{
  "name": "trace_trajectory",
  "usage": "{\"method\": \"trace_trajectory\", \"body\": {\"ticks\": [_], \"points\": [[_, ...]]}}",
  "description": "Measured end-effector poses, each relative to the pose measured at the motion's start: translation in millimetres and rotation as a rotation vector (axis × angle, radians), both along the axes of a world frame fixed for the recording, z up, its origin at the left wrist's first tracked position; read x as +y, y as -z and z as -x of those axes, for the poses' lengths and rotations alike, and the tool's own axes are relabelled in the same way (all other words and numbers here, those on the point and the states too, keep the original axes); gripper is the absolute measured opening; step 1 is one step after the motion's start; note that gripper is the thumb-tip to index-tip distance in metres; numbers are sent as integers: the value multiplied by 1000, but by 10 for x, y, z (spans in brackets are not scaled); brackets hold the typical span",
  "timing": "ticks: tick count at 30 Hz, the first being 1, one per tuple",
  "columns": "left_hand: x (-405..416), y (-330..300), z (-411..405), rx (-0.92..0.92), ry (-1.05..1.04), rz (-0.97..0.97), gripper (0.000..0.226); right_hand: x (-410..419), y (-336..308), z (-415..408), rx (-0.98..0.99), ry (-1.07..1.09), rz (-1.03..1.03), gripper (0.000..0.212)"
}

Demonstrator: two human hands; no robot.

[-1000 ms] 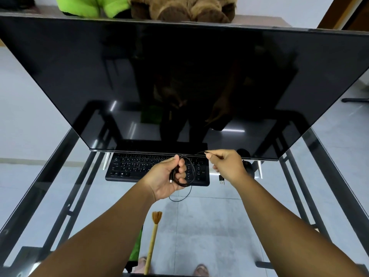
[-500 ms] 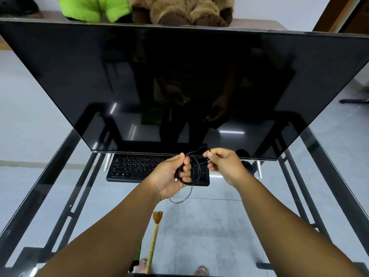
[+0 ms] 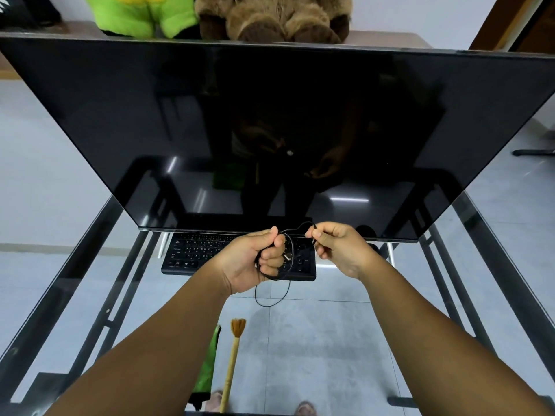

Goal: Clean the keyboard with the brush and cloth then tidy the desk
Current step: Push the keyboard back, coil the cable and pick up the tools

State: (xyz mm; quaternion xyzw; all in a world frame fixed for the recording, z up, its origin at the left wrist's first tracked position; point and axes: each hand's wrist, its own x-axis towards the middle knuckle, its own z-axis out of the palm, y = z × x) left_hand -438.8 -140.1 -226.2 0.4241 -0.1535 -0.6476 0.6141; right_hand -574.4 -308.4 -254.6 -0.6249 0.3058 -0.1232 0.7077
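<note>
Head view: one big black monitor (image 3: 270,121), glossy flat panel, dark, fills the space above and beyond both hands; its lower edge sits just past the knuckles. One glass counter (image 3: 375,295), clear top on a black metal frame, side rails running down both sides of the arms; floor tiles show through. Open glass left of the left hand and right of the right hand. Two plush toys behind the monitor's top edge: one green (image 3: 141,13), one brown furry (image 3: 276,19). One black keyboard (image 3: 198,253), flat rectangle with light legends, lies under the monitor edge, beneath and left of the hands; its right part is covered by them. One green cloth (image 3: 208,364), crumpled strip, near edge of counter, just beside the left forearm. One brush (image 3: 232,358), pale wooden handle, tan bristle tuft pointing toward the hands, just right of the cloth, between the forearms. One thin black cable (image 3: 271,303), coiled in loops, a loop hanging below the left hand, a small plug visible at the fingers. Left hand (image 3: 255,262) curled, gripping the coil. Right hand (image 3: 339,250) pinches the cable's free strand between thumb and forefinger, just beside the left hand, the two apart.
</note>
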Motion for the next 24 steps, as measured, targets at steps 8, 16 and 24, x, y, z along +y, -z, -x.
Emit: {"method": "trace_trajectory", "body": {"ticks": [8,16,24], "points": [[-18,-34,30,-21,-2,19,29,54,12,6,-44,-37,-46,19],[-101,-94,107,-107,-76,21,33,145,-42,-6,-60,-171,-57,14],[-153,39,92,-151,-308,-96,34,145,-132,-15,-39,-125,-18,15]]}}
